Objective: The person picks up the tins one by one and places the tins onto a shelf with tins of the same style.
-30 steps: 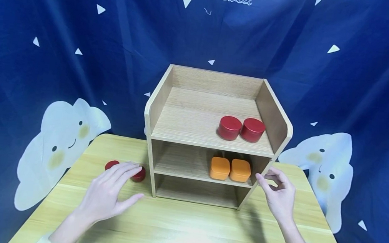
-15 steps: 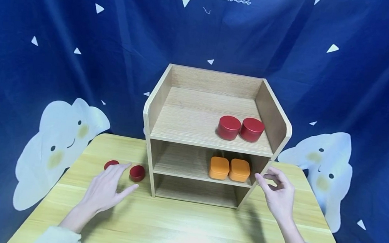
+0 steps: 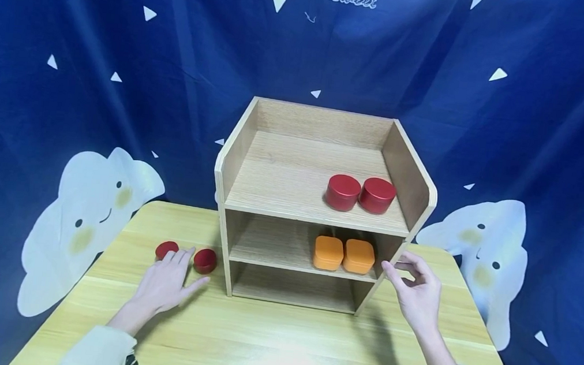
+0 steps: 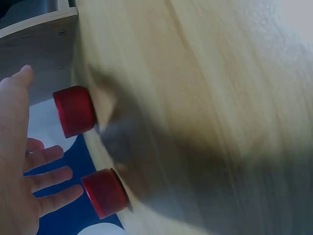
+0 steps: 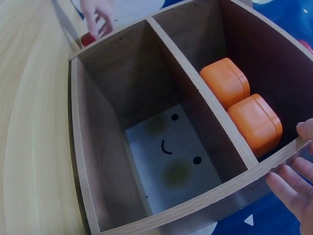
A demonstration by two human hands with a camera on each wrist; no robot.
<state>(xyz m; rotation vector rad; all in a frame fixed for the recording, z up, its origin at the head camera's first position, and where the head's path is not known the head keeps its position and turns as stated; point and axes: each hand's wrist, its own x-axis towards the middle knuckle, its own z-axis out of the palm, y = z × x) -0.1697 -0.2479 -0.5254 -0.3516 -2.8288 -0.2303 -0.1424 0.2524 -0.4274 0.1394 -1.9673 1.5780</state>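
Observation:
My left hand [image 3: 166, 280] is over the table at the left, fingers spread, just in front of two round red tins. One red tin [image 3: 166, 249] lies partly behind its fingertips; the other red tin [image 3: 205, 261] stands to the right, beside the shelf. In the left wrist view, the little finger points at the nearer red tin [image 4: 104, 193], and nothing is in the palm. My right hand [image 3: 418, 292] pinches the right side panel of the wooden shelf [image 3: 291, 219]; the right wrist view has the thumb [image 5: 305, 129] inside that edge and the fingers [image 5: 288, 190] outside.
Two more red tins [image 3: 342, 193] sit side by side on the top tier, towards the right. Below them, two orange square boxes [image 3: 328, 253] stand on the middle tier. A blue curtain [image 3: 304, 44] with clouds hangs behind the wooden table [image 3: 236, 340].
My left hand has drawn back to the left from the tin beside the shelf, uncovering it, and its fingers now come down towards the left tin. The right hand keeps its place.

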